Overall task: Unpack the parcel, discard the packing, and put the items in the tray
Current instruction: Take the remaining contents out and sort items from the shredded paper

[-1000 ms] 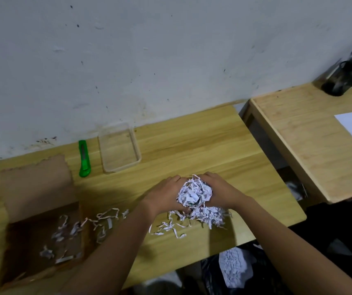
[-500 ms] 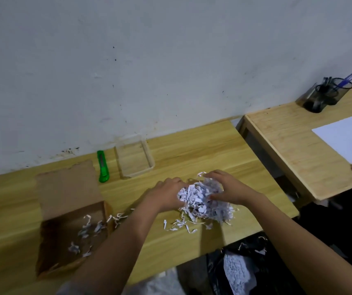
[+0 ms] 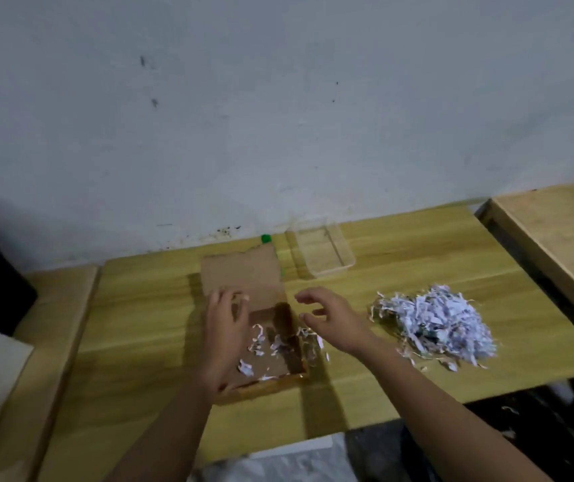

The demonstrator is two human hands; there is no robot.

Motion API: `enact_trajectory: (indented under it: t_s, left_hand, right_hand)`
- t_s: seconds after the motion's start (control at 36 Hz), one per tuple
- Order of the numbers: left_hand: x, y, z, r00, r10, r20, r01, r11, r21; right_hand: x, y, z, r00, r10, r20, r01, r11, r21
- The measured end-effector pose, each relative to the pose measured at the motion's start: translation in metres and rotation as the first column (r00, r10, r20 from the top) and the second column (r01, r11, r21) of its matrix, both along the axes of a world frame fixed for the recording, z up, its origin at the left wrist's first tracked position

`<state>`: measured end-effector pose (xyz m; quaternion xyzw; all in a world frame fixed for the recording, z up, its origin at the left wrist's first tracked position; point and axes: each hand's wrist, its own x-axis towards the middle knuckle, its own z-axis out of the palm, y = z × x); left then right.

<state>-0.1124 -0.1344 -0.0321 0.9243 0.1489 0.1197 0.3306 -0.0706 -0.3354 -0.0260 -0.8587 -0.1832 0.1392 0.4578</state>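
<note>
Both hands reach for the box (image 3: 261, 328): left hand (image 3: 224, 328) over its near-left wall, right hand (image 3: 330, 316) just beside its right wall, fingers spread, empty. Shreds (image 3: 435, 325) lie right of them; the tray (image 3: 324, 252), beyond, seems empty.

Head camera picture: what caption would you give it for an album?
Both open hands, left hand and right hand, reach at the opened cardboard box; shredded paper pile lies right.

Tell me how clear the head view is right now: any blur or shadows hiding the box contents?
Head view: dim, with motion blur smearing both the left hand and right hand; the cardboard box has a shadowed right inner wall; the shredded paper looks soft; the clear tray is faint.
</note>
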Motion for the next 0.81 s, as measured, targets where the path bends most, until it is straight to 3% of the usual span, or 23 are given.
enact_trajectory:
  t_s: [0.11, 0.36, 0.47, 0.56, 0.64, 0.81]
  left_hand:
    - [-0.026, 0.043, -0.024, 0.971, 0.238, -0.014, -0.238, 0.96, -0.149]
    - [-0.035, 0.042, -0.072, 0.978, 0.165, -0.129, -0.208, 0.826, -0.524]
    - [-0.035, 0.042, -0.083, 0.979, 0.157, -0.133, -0.204, 0.816, -0.54]
    - [-0.035, 0.044, -0.085, 0.98, 0.169, -0.108, -0.201, 0.817, -0.54]
    - [-0.036, 0.043, -0.085, 0.981, 0.171, -0.086, -0.19, 0.819, -0.541]
    - [-0.037, 0.041, -0.083, 0.983, 0.181, -0.041, -0.174, 0.824, -0.539]
  right_hand:
    - [-0.02, 0.053, -0.024, 0.996, 0.091, -0.013, -0.091, 0.995, -0.044]
    - [-0.023, 0.091, -0.065, 0.995, 0.029, -0.099, -0.05, 0.975, -0.218]
    - [-0.028, 0.107, -0.072, 0.982, 0.068, -0.179, -0.106, 0.972, -0.21]
    - [-0.034, 0.115, -0.072, 0.956, 0.125, -0.267, -0.157, 0.982, -0.105]
    - [-0.029, 0.113, -0.069, 0.962, 0.094, -0.255, -0.11, 0.993, -0.048]
    - [-0.009, 0.091, -0.07, 0.982, -0.076, -0.173, 0.042, 0.98, -0.192]
